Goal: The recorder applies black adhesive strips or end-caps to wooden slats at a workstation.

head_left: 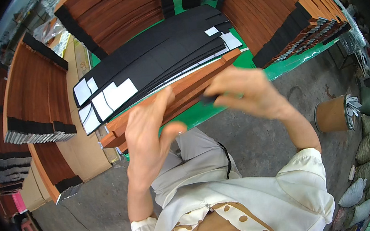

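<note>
A long reddish-brown wooden strip (210,72) with stepped edges lies slantwise along the near edge of the table. My left hand (143,131) grips it near its left end, fingers over the top and thumb on the near side. Blurred by motion, my right hand (248,92) is at the strip's right half, with a small dark piece (208,98) pinched in its fingers; what that piece is cannot be made out. Just beyond the strip lies a layered pile of black sheets (151,57), with white rectangles (116,96) at their ends.
Stacked wooden boards with black-wrapped ends stand at the back (114,16), right (269,10) and left (36,91). Green covering (286,65) lies on the table, cardboard (86,152) at its left. A brown bin (331,115) holding pale strips stands on the floor at right.
</note>
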Demonstrator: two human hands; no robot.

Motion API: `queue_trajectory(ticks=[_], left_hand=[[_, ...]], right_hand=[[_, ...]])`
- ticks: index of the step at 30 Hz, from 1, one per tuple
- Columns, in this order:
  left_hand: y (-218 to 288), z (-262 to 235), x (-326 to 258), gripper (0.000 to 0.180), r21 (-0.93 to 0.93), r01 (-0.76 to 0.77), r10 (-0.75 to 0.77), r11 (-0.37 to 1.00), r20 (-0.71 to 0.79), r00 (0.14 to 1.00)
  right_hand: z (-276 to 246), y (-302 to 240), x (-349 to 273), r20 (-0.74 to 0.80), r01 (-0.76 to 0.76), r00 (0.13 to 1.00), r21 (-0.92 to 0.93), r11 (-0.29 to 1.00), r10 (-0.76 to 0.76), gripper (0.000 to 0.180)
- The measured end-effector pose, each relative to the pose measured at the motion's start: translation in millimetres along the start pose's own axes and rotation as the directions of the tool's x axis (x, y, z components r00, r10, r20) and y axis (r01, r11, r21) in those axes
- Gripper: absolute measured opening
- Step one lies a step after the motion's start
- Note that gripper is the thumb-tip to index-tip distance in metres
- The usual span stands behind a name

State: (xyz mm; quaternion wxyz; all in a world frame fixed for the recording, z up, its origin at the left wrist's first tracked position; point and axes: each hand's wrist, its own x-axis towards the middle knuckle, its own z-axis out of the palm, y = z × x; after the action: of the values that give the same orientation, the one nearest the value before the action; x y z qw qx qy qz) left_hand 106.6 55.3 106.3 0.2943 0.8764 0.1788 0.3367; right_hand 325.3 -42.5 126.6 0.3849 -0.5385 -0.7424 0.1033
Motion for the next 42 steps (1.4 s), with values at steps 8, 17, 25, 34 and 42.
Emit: queue_trajectory(ticks=[8,17,25,34,42], left_hand=[[-7.4,102.7,71.7,0.030,0.259,0.016,0.015,0.966,-0.119,0.993],[-8.6,133.0,86.6,0.023,0.293,0.085,-0.046,0.952,-0.140,0.989],[-8.6,134.5,88.8,0.020,0.298,0.111,-0.071,0.948,-0.144,0.987],[-9.9,135.1,88.2,0.021,0.311,0.118,-0.074,0.943,-0.149,0.986],[-9.7,135.5,87.8,0.021,0.303,0.091,-0.039,0.948,-0.174,0.984]], right_hand=[[-43.6,81.9,-12.3,-0.116,-0.200,0.977,-0.204,0.958,0.179,0.019],[-41.4,112.0,-12.8,-0.049,-0.092,0.995,-0.231,0.969,0.083,0.016],[-42.2,115.3,-12.1,-0.028,-0.079,0.997,-0.221,0.972,0.075,0.017],[-42.5,118.7,-9.6,-0.016,-0.066,0.998,-0.232,0.970,0.064,0.016],[-42.4,121.6,-9.8,-0.006,-0.073,0.997,-0.220,0.973,0.074,0.016]])
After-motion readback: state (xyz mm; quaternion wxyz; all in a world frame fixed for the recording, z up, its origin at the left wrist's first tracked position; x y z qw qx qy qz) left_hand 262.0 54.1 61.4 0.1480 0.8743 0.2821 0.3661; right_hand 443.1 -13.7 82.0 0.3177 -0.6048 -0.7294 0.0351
